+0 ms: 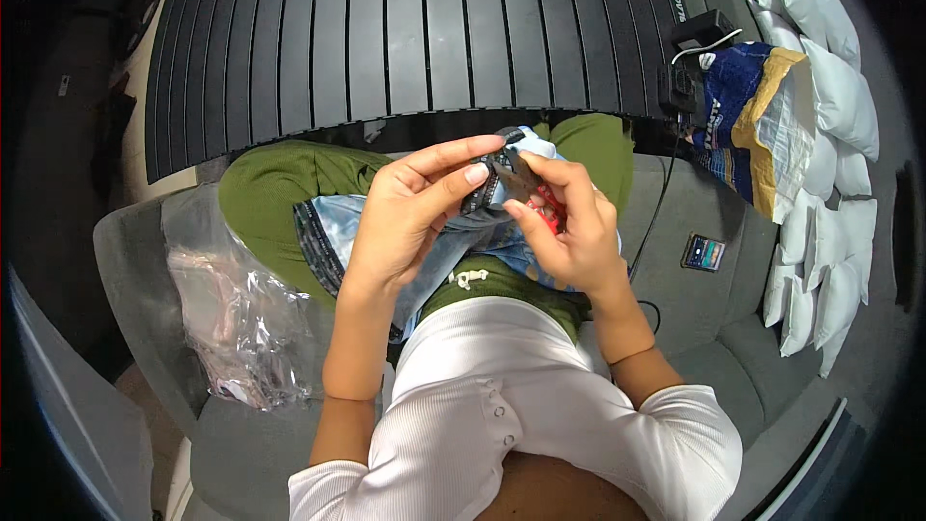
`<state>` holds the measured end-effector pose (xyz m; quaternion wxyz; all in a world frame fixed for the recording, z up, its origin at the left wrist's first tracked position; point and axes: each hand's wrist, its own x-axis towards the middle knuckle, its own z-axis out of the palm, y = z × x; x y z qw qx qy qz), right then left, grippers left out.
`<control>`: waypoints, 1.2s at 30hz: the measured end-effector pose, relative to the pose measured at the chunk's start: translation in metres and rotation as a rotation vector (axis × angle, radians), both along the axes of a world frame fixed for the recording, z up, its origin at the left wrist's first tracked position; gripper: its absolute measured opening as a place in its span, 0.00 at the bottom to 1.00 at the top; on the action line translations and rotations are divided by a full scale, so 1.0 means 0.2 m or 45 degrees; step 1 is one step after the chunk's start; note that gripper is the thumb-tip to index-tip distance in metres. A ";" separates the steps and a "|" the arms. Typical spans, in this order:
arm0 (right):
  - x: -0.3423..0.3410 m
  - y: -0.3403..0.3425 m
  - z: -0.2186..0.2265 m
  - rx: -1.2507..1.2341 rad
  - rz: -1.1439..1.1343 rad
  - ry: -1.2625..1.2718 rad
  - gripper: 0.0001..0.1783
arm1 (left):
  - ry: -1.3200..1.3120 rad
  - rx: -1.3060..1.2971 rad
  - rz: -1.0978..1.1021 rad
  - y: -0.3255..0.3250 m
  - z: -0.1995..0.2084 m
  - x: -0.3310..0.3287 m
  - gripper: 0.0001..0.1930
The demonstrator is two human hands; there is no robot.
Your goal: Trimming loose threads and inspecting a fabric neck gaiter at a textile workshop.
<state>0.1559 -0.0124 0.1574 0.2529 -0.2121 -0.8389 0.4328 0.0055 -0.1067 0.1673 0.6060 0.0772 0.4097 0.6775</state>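
A light blue, patterned cloth piece with dark trim (340, 220) lies across my lap, its upper part lifted in front of me. My left hand (410, 203) pinches the dark trimmed edge between thumb and index finger. Closed around small red-handled snips (548, 210), my right hand (577, 227) is just to the right of that edge. The grey blades point up and left against the trim; whether they touch it I cannot tell. Folds of the cloth hide part of the snips.
Beyond my knees stands a black slatted table (424, 39). On the grey sofa are a clear plastic bag (260, 338) at left and a phone-like device (704, 252) at right. A blue-and-yellow bag (748, 125), white cushions (830, 116), black adapters (702, 29) and a cable (664, 198) are also at right.
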 end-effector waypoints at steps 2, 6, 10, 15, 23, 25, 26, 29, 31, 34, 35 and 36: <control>-0.01 0.00 0.01 0.007 0.014 -0.019 0.21 | 0.081 -0.020 -0.012 0.00 0.00 0.00 0.14; -0.01 -0.01 0.00 0.017 -0.001 0.021 0.20 | 0.125 -0.045 -0.024 -0.01 0.00 0.01 0.14; -0.01 -0.02 0.02 -0.051 -0.038 -0.032 0.18 | 0.098 -0.031 0.000 -0.01 0.00 0.01 0.14; -0.02 -0.02 0.01 -0.020 -0.040 -0.012 0.17 | 0.107 -0.036 0.003 -0.01 0.01 0.01 0.14; -0.02 0.00 -0.02 0.081 -0.013 0.060 0.18 | 0.208 -0.054 0.014 -0.01 0.01 0.01 0.13; -0.02 0.00 -0.01 0.095 -0.020 0.060 0.18 | 0.211 -0.054 0.010 -0.01 0.02 0.02 0.13; -0.02 -0.01 -0.01 0.106 -0.022 0.058 0.18 | 0.211 -0.057 0.011 -0.01 0.01 0.02 0.13; -0.01 0.00 0.02 0.151 0.004 -0.064 0.17 | 0.197 -0.067 0.006 -0.02 0.00 0.01 0.14; -0.01 -0.01 0.00 0.136 -0.002 -0.026 0.16 | 0.192 -0.058 0.001 -0.02 0.01 0.02 0.14; 0.00 -0.03 0.00 0.039 -0.069 0.087 0.14 | 0.162 -0.043 -0.011 -0.01 0.02 0.02 0.14; 0.00 -0.03 0.01 -0.045 -0.126 0.164 0.14 | 0.137 -0.042 -0.016 -0.01 0.02 0.02 0.14; 0.00 -0.03 0.01 -0.125 -0.160 0.143 0.15 | 0.137 -0.042 -0.016 -0.01 0.02 0.02 0.14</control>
